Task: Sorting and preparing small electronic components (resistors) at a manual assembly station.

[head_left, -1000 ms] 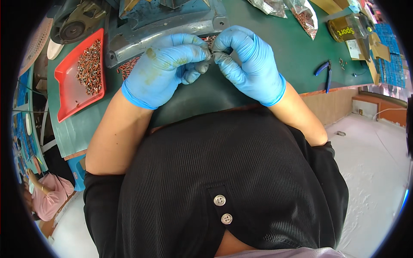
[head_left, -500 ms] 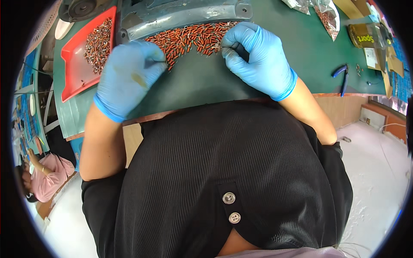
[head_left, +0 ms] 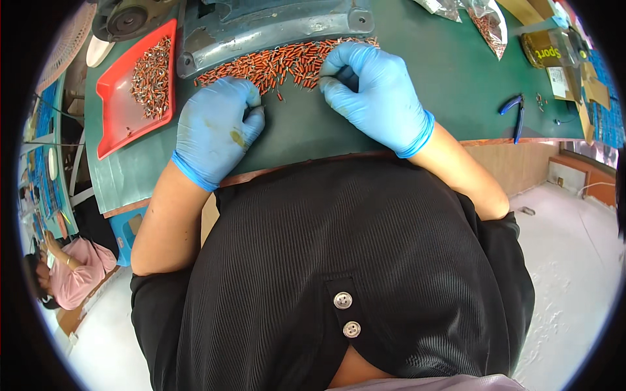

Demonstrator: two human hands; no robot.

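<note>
- We see both hands in blue gloves on the green table [head_left: 391,104], at the near edge of a long heap of small orange-red parts [head_left: 280,62].
- The heap lies along the foot of a grey machine base [head_left: 274,23], between the two hands and just beyond them.
- Our left hand [head_left: 215,130] rests knuckles up, its fingers [head_left: 254,117] curled together at the heap's edge. They seem pinched on something small, but we cannot tell whether a part is held.
- Our right hand [head_left: 375,91] has its fingers [head_left: 332,81] drawn close together, thumb to forefinger, touching the right end of the heap. What sits in that pinch is hidden by the glove.
- One loose part [head_left: 281,98] lies apart from the heap, between the hands.
- A red tray [head_left: 117,127] to the left holds a smaller lot of greyer parts [head_left: 151,78], well apart from the heap.
- Risks, as we judge them: the parts are tiny and round-looking, so a sweep of either palm could roll some toward the table's near edge and onto the floor.
- A gloved pinch gives little feel, so a part could slip out unnoticed, or two could come up together.
- Blue-handled pliers [head_left: 515,111] lie far right, out of the way.
</note>
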